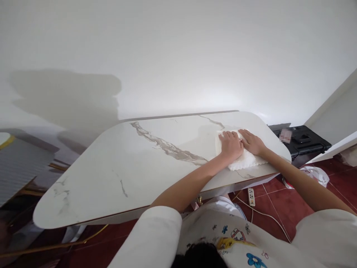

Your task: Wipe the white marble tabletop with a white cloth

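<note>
A white cloth (245,160) lies on the right part of a white marble table (134,167) with grey-brown veins. Both my hands press flat on the cloth side by side. My left hand (231,144) rests on its left part with fingers stretched forward. Just to its right, my right hand (251,142) lies palm down, fingers extended toward the far edge. Part of the cloth is hidden under the hands.
A white wall stands right behind the table. A black case (304,141) sits on the floor at the right. A white power strip (251,196) with its cable lies on the red tiled floor (281,203). A grey ribbed panel (19,167) is at the left.
</note>
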The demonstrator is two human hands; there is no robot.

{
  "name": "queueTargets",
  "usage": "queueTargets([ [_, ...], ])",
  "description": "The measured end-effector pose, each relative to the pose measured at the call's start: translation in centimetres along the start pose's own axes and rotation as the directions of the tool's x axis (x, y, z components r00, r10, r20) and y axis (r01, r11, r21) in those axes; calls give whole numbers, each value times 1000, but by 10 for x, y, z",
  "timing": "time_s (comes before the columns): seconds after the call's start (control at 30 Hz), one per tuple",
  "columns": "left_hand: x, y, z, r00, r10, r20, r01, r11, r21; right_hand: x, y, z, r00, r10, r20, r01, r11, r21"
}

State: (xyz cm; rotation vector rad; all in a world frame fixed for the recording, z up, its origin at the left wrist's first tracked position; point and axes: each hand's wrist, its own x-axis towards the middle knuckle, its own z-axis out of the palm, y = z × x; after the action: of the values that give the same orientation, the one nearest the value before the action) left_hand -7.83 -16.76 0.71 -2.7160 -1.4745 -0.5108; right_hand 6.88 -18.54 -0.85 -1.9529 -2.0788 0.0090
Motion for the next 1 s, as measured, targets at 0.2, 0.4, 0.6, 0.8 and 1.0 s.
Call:
queueTargets([
  [0.2, -24, 14, 0, 999, 53, -12, -53, 999, 11, -36, -6, -6, 1000, 18, -6, -18, 1000, -8],
  [0.4, -19, 27, 5, 999, 37, -5, -37, 999, 14, -38, 9, -9, 1000, 15, -3, -15, 1000, 8],
  [0.6, 0, 51, 10, 997, 73, 22, -72, 997, -8, -39, 42, -13, 998, 57, -19, -57, 998, 7],
  [0.8, 28, 46, 19, 996, 86, 5, -85, 995, -50, -13, 55, -11, 995, 94, -35, -94, 996, -8],
  [1.0, 69, 27, 32, 998, 34, -45, -37, 997, -74, 36, 65, -6, 995, 95, -3, -95, 995, 22],
])
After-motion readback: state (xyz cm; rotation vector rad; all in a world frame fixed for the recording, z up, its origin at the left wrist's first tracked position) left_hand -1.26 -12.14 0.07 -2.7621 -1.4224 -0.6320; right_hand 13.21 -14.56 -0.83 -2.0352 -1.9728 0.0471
